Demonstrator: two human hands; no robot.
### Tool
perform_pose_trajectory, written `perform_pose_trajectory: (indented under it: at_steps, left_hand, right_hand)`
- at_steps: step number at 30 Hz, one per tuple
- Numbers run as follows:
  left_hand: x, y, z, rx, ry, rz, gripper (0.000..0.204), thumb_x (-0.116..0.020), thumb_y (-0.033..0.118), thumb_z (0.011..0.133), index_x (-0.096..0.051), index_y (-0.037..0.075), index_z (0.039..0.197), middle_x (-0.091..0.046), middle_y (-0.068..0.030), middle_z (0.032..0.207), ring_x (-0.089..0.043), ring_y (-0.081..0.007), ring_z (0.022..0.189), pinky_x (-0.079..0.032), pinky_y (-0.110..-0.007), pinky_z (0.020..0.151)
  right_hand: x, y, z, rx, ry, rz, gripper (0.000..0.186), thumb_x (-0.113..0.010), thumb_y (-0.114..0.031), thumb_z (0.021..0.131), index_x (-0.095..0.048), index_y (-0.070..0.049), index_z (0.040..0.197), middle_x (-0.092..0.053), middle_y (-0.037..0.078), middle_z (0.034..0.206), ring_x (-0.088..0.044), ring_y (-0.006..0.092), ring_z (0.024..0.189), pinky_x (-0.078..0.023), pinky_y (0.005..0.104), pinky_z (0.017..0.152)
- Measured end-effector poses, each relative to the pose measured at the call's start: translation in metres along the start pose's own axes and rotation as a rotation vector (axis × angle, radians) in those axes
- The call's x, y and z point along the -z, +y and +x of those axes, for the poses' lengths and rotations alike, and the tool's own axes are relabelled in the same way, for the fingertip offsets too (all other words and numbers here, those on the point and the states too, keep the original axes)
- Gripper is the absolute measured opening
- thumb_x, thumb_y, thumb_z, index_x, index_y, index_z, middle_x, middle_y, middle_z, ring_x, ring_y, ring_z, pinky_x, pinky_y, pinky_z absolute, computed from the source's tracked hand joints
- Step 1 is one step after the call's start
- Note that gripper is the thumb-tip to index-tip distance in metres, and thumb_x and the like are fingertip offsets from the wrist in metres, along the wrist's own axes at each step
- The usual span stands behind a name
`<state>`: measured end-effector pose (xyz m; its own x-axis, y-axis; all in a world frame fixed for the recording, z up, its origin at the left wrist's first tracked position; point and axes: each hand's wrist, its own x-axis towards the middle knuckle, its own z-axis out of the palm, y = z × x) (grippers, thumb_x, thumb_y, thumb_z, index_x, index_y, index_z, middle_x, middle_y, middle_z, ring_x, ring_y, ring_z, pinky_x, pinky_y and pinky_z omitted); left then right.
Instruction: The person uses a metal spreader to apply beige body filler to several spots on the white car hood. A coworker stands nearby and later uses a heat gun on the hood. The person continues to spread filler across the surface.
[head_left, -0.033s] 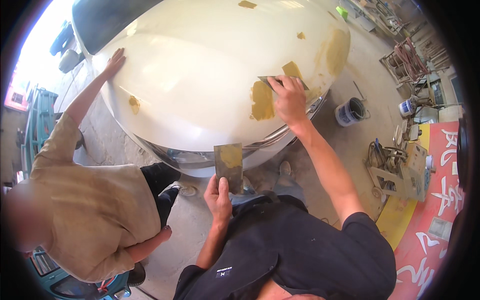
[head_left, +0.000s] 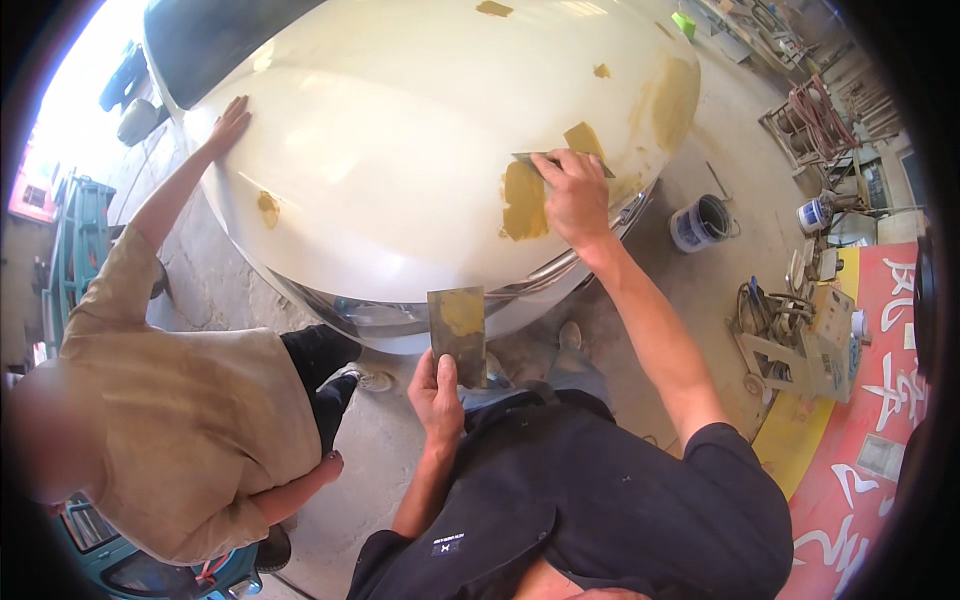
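Observation:
My right hand (head_left: 575,198) grips a thin, flat putty spreader (head_left: 523,158) against the white car hood (head_left: 380,150). The blade crosses the upper end of a mustard-yellow putty patch (head_left: 525,208), and another patch (head_left: 583,138) lies just beyond my knuckles. In my left hand (head_left: 436,395), thumb on the front, a rectangular metal putty plate (head_left: 455,335) is held upright before the car's front edge. Yellow putty is smeared over its upper part. The fingers behind the plate are hidden.
At left a co-worker (head_left: 190,430) in a tan shirt rests one hand (head_left: 231,125) on the hood. Other putty patches (head_left: 268,208) dot the paint. A bucket (head_left: 700,224) and a wheeled machine (head_left: 790,335) stand on the floor at right, near a red-and-yellow banner (head_left: 870,430).
My right hand and the spreader have shifted very slightly left over the putty patch. My left hand, the plate and the co-worker look the same.

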<state>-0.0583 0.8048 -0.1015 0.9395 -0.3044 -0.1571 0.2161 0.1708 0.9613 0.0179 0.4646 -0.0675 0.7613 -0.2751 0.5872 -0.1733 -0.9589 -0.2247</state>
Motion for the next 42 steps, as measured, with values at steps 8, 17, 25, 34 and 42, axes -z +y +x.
perform_pose_trajectory:
  at_steps: [8, 17, 25, 34, 42]
  left_hand:
    - [0.000, -0.004, 0.000, -0.024, 0.072, 0.002, 0.030, -0.058, 0.013, 0.109, -0.063, -0.007, 0.131, -0.069, -0.0010, 0.111, -0.058, -0.0049, 0.094, -0.046, -0.020, 0.082]
    - [-0.004, 0.000, 0.002, -0.031, 0.029, -0.012, 0.032, -0.057, 0.011, 0.109, -0.061, -0.009, 0.134, -0.070, -0.0043, 0.117, -0.062, -0.0076, 0.103, -0.049, -0.022, 0.090]
    - [0.000, -0.001, -0.003, -0.031, 0.026, 0.013, 0.032, -0.056, 0.011, 0.109, -0.061, -0.009, 0.134, -0.070, -0.0043, 0.116, -0.062, -0.0080, 0.102, -0.049, -0.023, 0.089]
    - [0.000, 0.002, -0.009, -0.041, 0.048, 0.010, 0.032, -0.057, 0.012, 0.109, -0.062, -0.008, 0.133, -0.070, -0.0040, 0.115, -0.061, -0.0074, 0.101, -0.048, -0.022, 0.088]
    - [-0.003, 0.002, -0.007, -0.009, 0.036, 0.008, 0.032, -0.056, 0.012, 0.109, -0.062, -0.008, 0.133, -0.070, -0.0045, 0.115, -0.062, -0.0073, 0.101, -0.049, -0.023, 0.088]
  right_hand:
    - [0.009, -0.043, -0.064, 0.071, -0.124, 0.001, 0.046, -0.060, 0.004, 0.080, -0.076, -0.013, 0.120, -0.067, 0.006, 0.115, -0.063, 0.0293, 0.114, -0.046, 0.0554, 0.108]
    - [0.007, -0.050, -0.108, 0.073, -0.119, -0.010, 0.053, -0.062, 0.004, 0.080, -0.072, -0.012, 0.129, -0.064, 0.008, 0.127, -0.058, 0.0323, 0.124, -0.040, 0.0601, 0.115]
    - [0.018, -0.043, -0.118, 0.096, -0.132, 0.026, 0.053, -0.062, 0.004, 0.080, -0.074, -0.013, 0.129, -0.065, 0.009, 0.124, -0.059, 0.0312, 0.124, -0.040, 0.0589, 0.116]
    - [0.010, -0.018, -0.046, -0.021, -0.010, 0.030, 0.048, -0.058, 0.005, 0.080, -0.077, -0.010, 0.122, -0.066, 0.011, 0.115, -0.063, 0.0331, 0.113, -0.045, 0.0554, 0.110]
    - [0.018, -0.038, -0.108, 0.117, -0.111, 0.032, 0.047, -0.059, 0.004, 0.082, -0.074, -0.011, 0.123, -0.066, 0.008, 0.121, -0.062, 0.0313, 0.116, -0.046, 0.0546, 0.110]
